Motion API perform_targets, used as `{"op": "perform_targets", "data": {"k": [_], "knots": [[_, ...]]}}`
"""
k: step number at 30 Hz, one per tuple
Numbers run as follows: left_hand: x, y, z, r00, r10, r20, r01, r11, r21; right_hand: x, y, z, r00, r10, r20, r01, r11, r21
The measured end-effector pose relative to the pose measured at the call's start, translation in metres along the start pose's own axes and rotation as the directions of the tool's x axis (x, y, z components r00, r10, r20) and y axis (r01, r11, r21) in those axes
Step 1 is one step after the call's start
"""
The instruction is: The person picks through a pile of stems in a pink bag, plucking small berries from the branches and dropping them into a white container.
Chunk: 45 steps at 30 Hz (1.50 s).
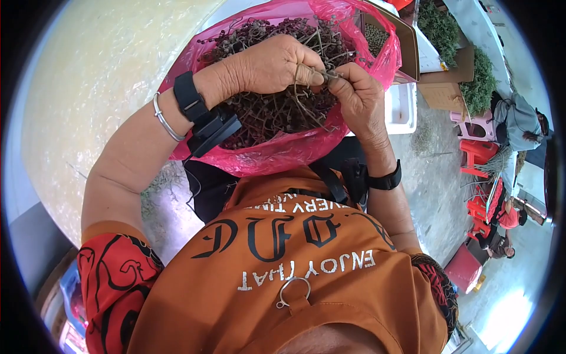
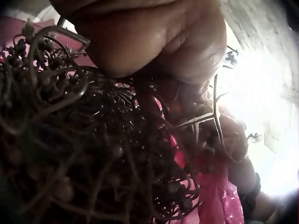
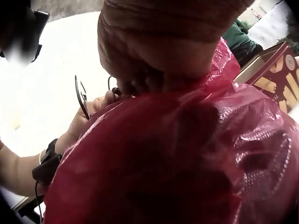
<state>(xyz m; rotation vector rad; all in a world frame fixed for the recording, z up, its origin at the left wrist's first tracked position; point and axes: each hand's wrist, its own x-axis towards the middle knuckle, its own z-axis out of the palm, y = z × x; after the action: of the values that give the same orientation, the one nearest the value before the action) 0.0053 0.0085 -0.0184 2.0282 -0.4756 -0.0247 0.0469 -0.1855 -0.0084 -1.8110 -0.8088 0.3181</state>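
My left hand [image 1: 268, 66] pinches a thin brownish stem [image 1: 327, 75] between thumb and fingers, over a pink plastic bag [image 1: 259, 162]. My right hand [image 1: 361, 97] meets it from the other side, thumb and forefinger pinching the same stem. Beneath both hands the bag is full of tangled dark stalks [image 1: 253, 121] with small round pods. In the left wrist view, forked stems [image 2: 216, 112] stick out below the left hand [image 2: 154, 42]. The right wrist view has the right hand [image 3: 163, 51] just above the bag's bulging side [image 3: 154, 154], which hides its fingertips.
Beyond the bag stands a cardboard box [image 1: 408, 50] beside small round greenish pieces [image 1: 375, 38]. A white tray [image 1: 404, 109] lies right of my right hand. Boxes of green sprigs [image 1: 477, 82], red stools [image 1: 479, 152] and seated people [image 1: 522, 127] are farther right.
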Motion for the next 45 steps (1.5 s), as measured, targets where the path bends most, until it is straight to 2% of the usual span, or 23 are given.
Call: {"op": "perform_targets", "data": {"k": [3,4,7,8,11,14,15,18,22,23,26,27,28,30,31,34,36,38,39,40,42,43,45], "knots": [[0.0,0.0,0.001,1.0,0.01,-0.015,-0.012,0.985,-0.174,0.0,-0.002,-0.002,0.999,0.029,-0.017,-0.027,0.996,0.09],[0.0,0.001,0.001,1.0,0.01,-0.014,-0.013,0.985,-0.174,0.0,-0.004,-0.006,0.999,0.043,0.029,-0.045,0.994,0.099],[0.0,0.003,-0.001,0.998,0.039,0.043,-0.038,0.999,-0.016,0.001,-0.006,-0.016,0.99,0.069,0.12,-0.083,0.99,0.114],[0.0,0.003,-0.002,0.998,0.037,0.042,-0.036,0.999,-0.017,0.002,-0.005,-0.018,0.993,0.085,0.079,-0.097,0.981,0.168],[0.001,0.005,-0.002,0.981,0.191,0.039,-0.195,0.972,0.129,0.004,-0.006,-0.02,0.991,0.131,-0.001,-0.126,0.953,0.276],[0.001,0.009,-0.004,0.981,0.158,0.109,-0.174,0.972,0.16,0.006,-0.011,-0.019,0.986,0.045,0.161,-0.042,0.999,-0.021],[0.001,0.01,-0.004,0.98,0.14,0.142,-0.164,0.97,0.178,0.005,-0.012,-0.017,0.986,0.045,0.16,-0.043,0.999,-0.02],[-0.003,0.007,0.001,0.978,0.166,0.124,-0.194,0.944,0.266,0.003,-0.013,-0.009,0.926,0.121,0.358,-0.053,0.98,-0.194],[-0.005,0.005,0.004,0.978,0.18,0.103,-0.204,0.924,0.324,0.004,-0.01,-0.014,0.901,0.13,0.414,-0.06,0.982,-0.177],[-0.005,0.005,0.004,0.978,0.182,0.098,-0.205,0.921,0.331,0.003,-0.009,-0.014,0.902,0.131,0.412,-0.061,0.982,-0.178],[-0.004,0.006,0.003,0.975,0.186,0.118,-0.216,0.916,0.337,-0.001,-0.006,-0.007,0.944,0.153,0.293,-0.183,0.98,0.075],[-0.004,0.006,0.002,0.974,0.188,0.127,-0.221,0.914,0.339,-0.002,-0.007,-0.007,0.944,0.153,0.293,-0.183,0.98,0.076],[-0.005,0.006,0.002,0.974,0.186,0.126,-0.219,0.915,0.34,-0.002,-0.009,-0.008,0.962,0.159,0.221,-0.183,0.979,0.093],[-0.004,0.008,0.0,0.982,0.138,0.127,-0.172,0.934,0.313,-0.002,-0.014,-0.012,0.983,0.168,0.071,-0.176,0.976,0.129],[-0.003,0.008,-0.001,0.984,0.118,0.13,-0.153,0.942,0.299,-0.003,-0.017,-0.015,0.984,0.167,0.068,-0.175,0.976,0.128],[-0.001,0.006,-0.002,0.988,0.111,0.109,-0.131,0.972,0.196,-0.007,-0.026,-0.025,0.931,0.239,0.275,-0.252,0.968,0.012],[0.0,0.004,-0.002,0.99,0.107,0.095,-0.12,0.983,0.142,-0.011,-0.026,-0.028,0.935,0.219,0.279,-0.212,0.976,-0.056],[0.0,0.0,0.003,0.997,-0.008,0.08,0.004,0.999,0.044,-0.016,-0.027,-0.03,0.942,0.18,0.284,-0.13,0.974,-0.184],[0.001,0.002,0.004,0.995,-0.065,0.079,0.066,0.998,-0.005,-0.016,-0.029,-0.03,0.942,0.179,0.283,-0.13,0.974,-0.184],[0.002,0.003,0.002,0.995,-0.063,0.081,0.064,0.998,-0.005,-0.016,-0.033,-0.03,0.948,0.126,0.291,-0.08,0.983,-0.163],[0.004,0.005,-0.006,0.976,-0.202,0.079,0.206,0.978,-0.043,-0.014,-0.043,-0.032,0.952,0.016,0.306,0.023,0.992,-0.122],[0.004,0.007,-0.01,0.959,-0.272,0.074,0.277,0.959,-0.062,-0.014,-0.049,-0.035,0.95,0.013,0.311,0.027,0.992,-0.124],[-0.001,0.006,-0.016,0.964,-0.258,0.068,0.264,0.96,-0.089,-0.017,-0.061,-0.047,0.949,-0.121,0.291,0.047,0.967,0.25]]}}
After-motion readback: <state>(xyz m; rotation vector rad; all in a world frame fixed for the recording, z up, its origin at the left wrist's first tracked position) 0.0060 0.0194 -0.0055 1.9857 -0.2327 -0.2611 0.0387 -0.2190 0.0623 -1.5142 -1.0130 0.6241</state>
